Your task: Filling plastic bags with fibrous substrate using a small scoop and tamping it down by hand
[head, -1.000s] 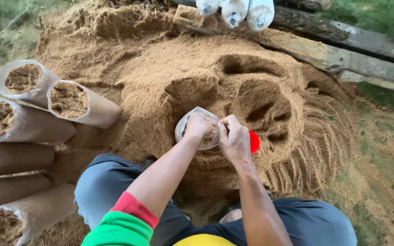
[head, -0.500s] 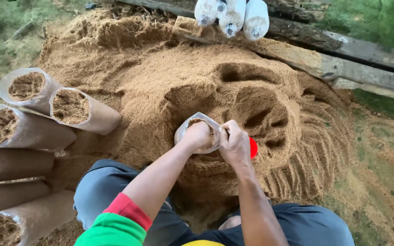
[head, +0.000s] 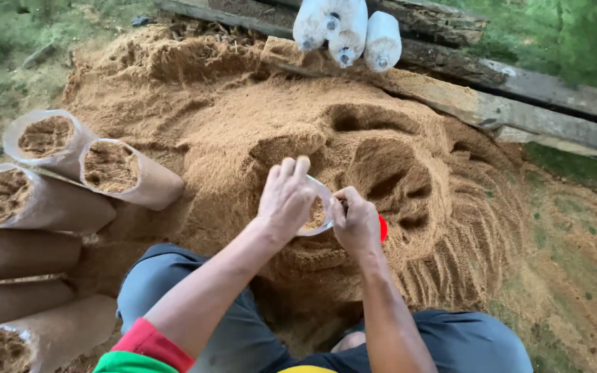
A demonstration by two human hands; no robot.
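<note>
A: Where are the hands?

B: Both meet over the near middle of the sawdust heap (head: pixel 243 124). The left hand (head: pixel 286 200) lies over the mouth of a clear plastic bag (head: pixel 317 214), fingers curled down on its rim, so that grip is closed on the bag. The right hand (head: pixel 357 222) pinches the rim from the right side, also closed on the bag.

A: And the bag itself?

B: It stands upright in the heap between the two hands, sawdust showing inside. A small red thing (head: pixel 383 228) peeks out just right of the right hand; I cannot tell what it is.

A: What else is around?

B: Filled bags (head: pixel 129 173) lie stacked on the left, open ends showing sawdust. At the far side, three white bags (head: pixel 347 27) rest on a wooden plank (head: pixel 533 103), with grass beyond.
</note>
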